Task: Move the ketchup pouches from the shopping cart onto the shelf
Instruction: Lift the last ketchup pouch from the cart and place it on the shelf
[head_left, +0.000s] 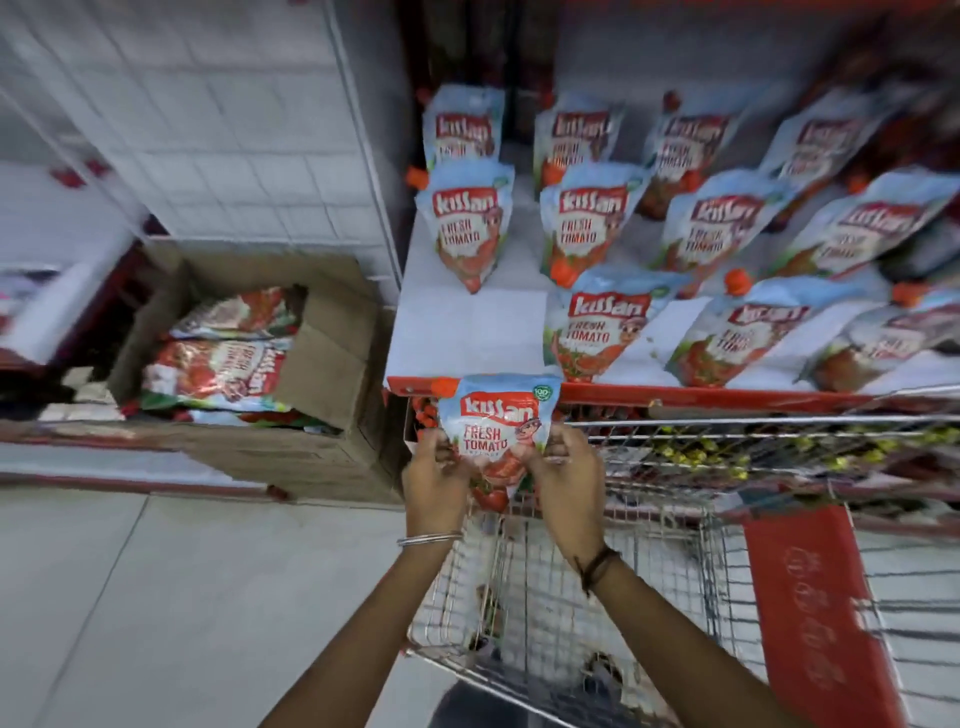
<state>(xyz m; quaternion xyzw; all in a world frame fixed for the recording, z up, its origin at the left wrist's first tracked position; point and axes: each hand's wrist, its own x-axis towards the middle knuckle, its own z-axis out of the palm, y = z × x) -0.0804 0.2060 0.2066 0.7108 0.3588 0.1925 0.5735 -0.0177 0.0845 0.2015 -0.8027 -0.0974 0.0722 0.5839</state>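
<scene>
Pinching pouch (496, 431) between both hands

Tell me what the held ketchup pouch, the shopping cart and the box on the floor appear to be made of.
Held ketchup pouch: flexible printed plastic film, glossy by its sheen, dented under the left hand and right hand. Shopping cart: bare metal wire, seen as a thin silvery grid. Box: brown corrugated cardboard, matte, with folded flaps; probably a shipping carton.

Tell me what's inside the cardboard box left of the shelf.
The cardboard box holds ketchup pouches lying flat, stacked in at least two layers. Its open flaps and the top pouches cover whatever lies deeper, so the count cannot be told.
</scene>
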